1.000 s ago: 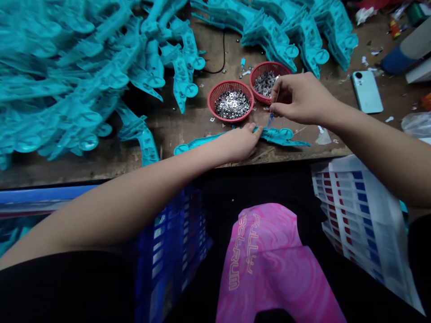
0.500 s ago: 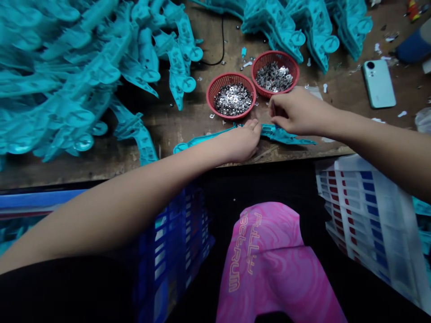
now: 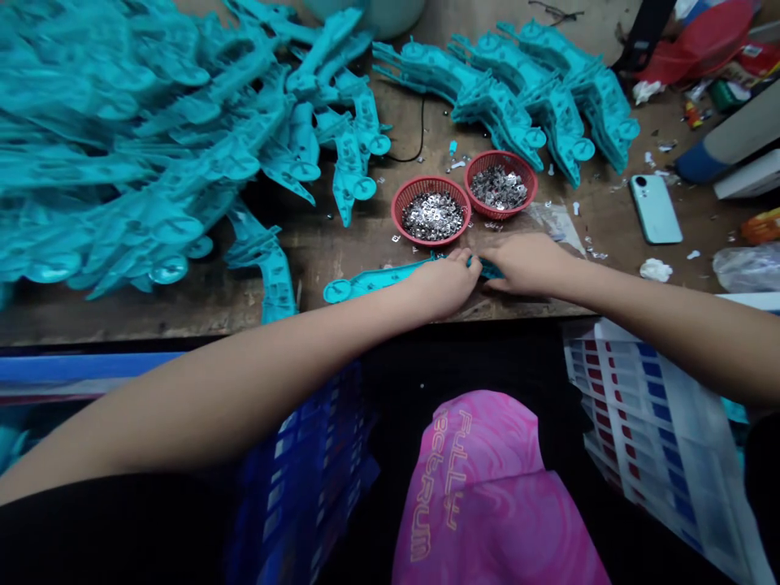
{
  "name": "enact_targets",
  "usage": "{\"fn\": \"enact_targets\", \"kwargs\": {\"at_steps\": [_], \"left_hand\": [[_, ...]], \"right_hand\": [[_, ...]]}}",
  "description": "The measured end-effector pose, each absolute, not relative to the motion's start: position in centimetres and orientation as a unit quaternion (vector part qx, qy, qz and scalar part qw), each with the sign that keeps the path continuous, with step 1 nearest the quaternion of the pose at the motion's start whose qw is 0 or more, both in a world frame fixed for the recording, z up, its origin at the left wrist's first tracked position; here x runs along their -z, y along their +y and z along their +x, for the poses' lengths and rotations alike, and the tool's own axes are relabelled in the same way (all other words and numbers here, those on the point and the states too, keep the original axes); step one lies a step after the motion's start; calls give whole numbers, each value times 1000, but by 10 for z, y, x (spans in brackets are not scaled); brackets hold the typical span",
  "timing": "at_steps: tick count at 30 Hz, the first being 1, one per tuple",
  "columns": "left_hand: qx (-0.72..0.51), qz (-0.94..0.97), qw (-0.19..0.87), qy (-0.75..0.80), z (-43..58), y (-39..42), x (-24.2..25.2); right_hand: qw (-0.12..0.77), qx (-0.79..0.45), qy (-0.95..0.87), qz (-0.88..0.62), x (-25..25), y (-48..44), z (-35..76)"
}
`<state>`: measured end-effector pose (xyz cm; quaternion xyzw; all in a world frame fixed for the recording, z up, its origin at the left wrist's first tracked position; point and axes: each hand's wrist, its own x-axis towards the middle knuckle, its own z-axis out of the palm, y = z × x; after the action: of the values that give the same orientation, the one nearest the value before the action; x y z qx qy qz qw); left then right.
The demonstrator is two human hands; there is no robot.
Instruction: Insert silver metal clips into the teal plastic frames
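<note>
A long turquoise plastic part (image 3: 374, 280) lies along the front edge of the wooden table, its round end toward the left. My left hand (image 3: 449, 280) is closed around its middle. My right hand (image 3: 517, 264) rests on the part's right side, fingers bent down at it and close to the left fingertips. Whether a small piece is pinched in the right fingers is hidden. Just behind the hands stand two red baskets: the left basket (image 3: 397, 219) holds small shiny metal clips (image 3: 432, 216), and the right basket (image 3: 532, 183) holds similar metal pieces (image 3: 498, 188).
A big heap of turquoise parts (image 3: 152, 146) covers the left; stacked ones (image 3: 548, 106) lie behind the baskets. A phone (image 3: 656, 210) and scraps lie to the right. Below the table edge stand a blue crate (image 3: 310, 471) and a white crate (image 3: 664, 422).
My right hand has come down from beside the right basket onto the turquoise part, near my left hand. The left hand keeps its hold. The camera view has tilted upward.
</note>
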<state>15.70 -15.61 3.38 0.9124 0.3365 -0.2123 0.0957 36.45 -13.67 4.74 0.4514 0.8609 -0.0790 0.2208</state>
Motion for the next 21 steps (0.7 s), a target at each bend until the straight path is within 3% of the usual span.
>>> {"fn": "enact_targets", "kwargs": {"at_steps": [7, 12, 18, 21], "left_hand": [[180, 911, 104, 356, 152, -153, -50], [163, 912, 117, 357, 145, -139, -85], [-6, 823, 46, 566, 98, -75, -88], [45, 726, 49, 684, 68, -46, -60]], "right_hand": [[238, 111, 852, 453, -36, -127, 362], [302, 87, 803, 506, -48, -117, 382], [286, 76, 785, 544, -58, -110, 394], [259, 60, 795, 546, -58, -107, 395]]}}
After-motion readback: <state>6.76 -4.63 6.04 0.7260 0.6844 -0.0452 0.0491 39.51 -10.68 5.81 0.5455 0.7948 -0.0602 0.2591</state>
